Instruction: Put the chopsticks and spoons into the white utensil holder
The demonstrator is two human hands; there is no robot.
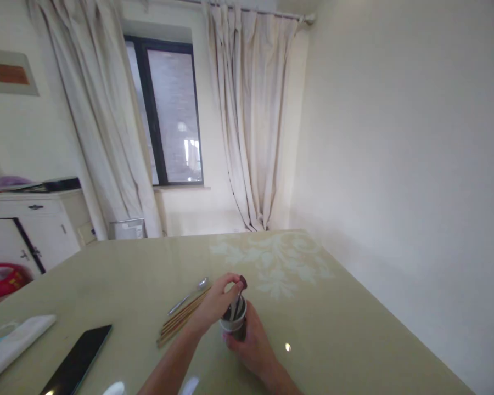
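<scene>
My right hand [255, 343] wraps around a small grey cup [233, 326] with a pale rim, which stands near the middle of the table. Several shiny utensils stick up inside the cup, their lower ends hidden. Above its mouth, my left hand [220, 299] pinches a utensil with a dark reddish-brown rounded end [242, 282]; its exact kind is unclear. Left of the cup lie several wooden chopsticks [181, 318], partly covered by my left forearm. A metal spoon [189, 296] rests beside them, its bowl pointing away from me.
A black phone [77, 359] lies at the table's left front, beside a white flat packet [20, 345]. The glossy table [140, 274] has a pale floral pattern [278, 263] at its far side. A wall [403, 164] borders its right edge.
</scene>
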